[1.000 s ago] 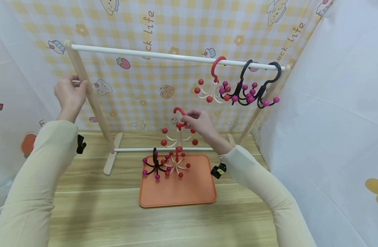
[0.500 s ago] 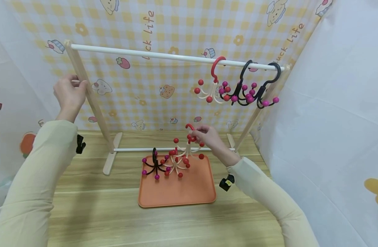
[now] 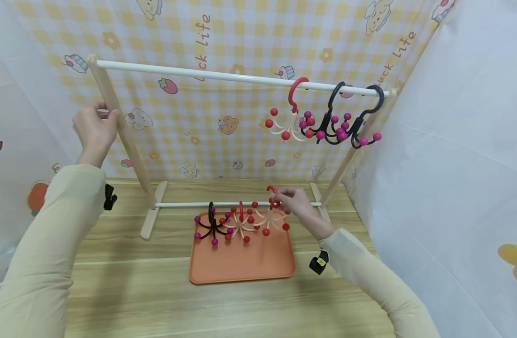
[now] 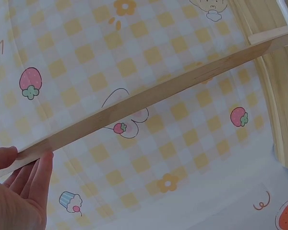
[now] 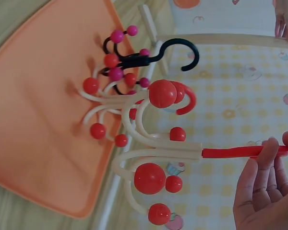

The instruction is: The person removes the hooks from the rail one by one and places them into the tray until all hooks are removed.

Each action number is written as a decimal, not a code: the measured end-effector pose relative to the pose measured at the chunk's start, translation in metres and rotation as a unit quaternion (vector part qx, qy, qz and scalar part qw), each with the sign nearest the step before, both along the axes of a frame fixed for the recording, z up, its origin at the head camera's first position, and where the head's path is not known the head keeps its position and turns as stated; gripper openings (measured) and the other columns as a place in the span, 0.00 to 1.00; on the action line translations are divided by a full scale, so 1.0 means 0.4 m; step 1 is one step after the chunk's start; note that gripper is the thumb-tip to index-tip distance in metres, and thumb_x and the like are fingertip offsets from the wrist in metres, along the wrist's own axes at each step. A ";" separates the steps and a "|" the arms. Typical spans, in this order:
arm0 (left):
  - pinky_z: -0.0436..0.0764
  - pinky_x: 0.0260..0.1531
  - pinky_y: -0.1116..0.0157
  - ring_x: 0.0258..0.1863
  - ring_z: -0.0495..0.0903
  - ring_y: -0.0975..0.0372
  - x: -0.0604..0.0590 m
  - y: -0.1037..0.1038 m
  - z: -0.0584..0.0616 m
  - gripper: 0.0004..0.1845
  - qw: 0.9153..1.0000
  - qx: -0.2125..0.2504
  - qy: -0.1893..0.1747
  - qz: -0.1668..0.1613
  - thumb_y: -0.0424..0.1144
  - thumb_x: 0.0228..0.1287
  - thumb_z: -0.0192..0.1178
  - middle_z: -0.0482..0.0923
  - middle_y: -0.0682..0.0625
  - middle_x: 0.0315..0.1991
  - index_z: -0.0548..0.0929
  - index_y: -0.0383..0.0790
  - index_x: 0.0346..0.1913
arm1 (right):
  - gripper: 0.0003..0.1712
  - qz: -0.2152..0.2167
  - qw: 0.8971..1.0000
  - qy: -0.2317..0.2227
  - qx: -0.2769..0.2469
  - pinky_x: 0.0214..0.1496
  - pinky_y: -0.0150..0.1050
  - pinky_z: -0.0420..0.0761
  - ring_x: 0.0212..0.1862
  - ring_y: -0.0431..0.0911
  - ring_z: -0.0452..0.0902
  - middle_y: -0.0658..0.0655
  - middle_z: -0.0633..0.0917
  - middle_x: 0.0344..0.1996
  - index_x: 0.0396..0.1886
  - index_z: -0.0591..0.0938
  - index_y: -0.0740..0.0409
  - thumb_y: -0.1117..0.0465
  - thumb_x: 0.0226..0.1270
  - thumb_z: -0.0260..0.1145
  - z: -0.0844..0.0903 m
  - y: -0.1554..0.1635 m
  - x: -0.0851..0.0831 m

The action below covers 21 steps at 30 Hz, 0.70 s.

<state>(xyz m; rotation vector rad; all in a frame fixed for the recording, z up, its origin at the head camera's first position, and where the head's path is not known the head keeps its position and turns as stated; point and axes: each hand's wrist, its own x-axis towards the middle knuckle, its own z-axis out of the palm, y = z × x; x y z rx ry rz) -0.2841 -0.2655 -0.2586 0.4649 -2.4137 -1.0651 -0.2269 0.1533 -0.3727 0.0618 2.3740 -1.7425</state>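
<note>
My right hand (image 3: 284,199) pinches the red hook (image 5: 240,152) of a cream hanger with red balls (image 3: 266,221), low over the back right corner of the orange tray (image 3: 241,265). I cannot tell whether it touches the tray. On the tray lie a second cream hanger with red balls (image 3: 241,224) and a black hanger with magenta balls (image 3: 211,227), also seen as the black hanger (image 5: 134,60) in the right wrist view. My left hand (image 3: 101,121) grips the left wooden upright (image 4: 149,103) of the rack, fingers (image 4: 41,177) against the wood.
The rack's white top rail (image 3: 199,74) carries a red-hooked cream hanger (image 3: 289,117) and two black hangers (image 3: 347,124) at its right end. A lower white rail (image 3: 182,204) runs just behind the tray. Patterned cloth walls close in on three sides of the wooden tabletop (image 3: 135,291).
My right hand has carried the cream hanger down and to the right, from mid-height in front of the rack to the tray's back right corner. The left hand has not moved.
</note>
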 end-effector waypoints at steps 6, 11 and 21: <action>0.75 0.42 0.68 0.48 0.74 0.57 -0.001 0.000 0.001 0.23 1.000 -0.003 -0.001 -0.001 0.46 0.64 0.46 0.72 0.41 0.51 0.70 0.37 0.57 | 0.09 -0.016 1.000 -0.013 -0.005 0.25 0.33 0.76 0.22 0.44 0.76 0.61 0.81 0.28 0.35 0.79 0.66 0.64 0.58 0.60 -0.062 0.012 -0.002; 0.75 0.39 0.73 0.47 0.75 0.58 0.000 0.000 0.001 0.23 1.000 0.000 0.000 0.000 0.45 0.63 0.47 0.72 0.41 0.51 0.71 0.36 0.57 | 0.08 -0.016 1.000 -0.007 -0.006 0.24 0.32 0.75 0.21 0.42 0.75 0.64 0.81 0.29 0.34 0.79 0.66 0.64 0.58 0.60 -0.109 0.018 -0.006; 0.75 0.40 0.71 0.46 0.76 0.59 0.002 0.000 0.001 0.23 1.000 -0.002 0.003 -0.001 0.45 0.63 0.47 0.72 0.41 0.51 0.71 0.36 0.57 | 0.07 -0.028 0.999 0.024 -0.007 0.23 0.30 0.75 0.21 0.43 0.75 0.65 0.81 0.27 0.31 0.79 0.68 0.66 0.59 0.59 -0.174 0.023 -0.016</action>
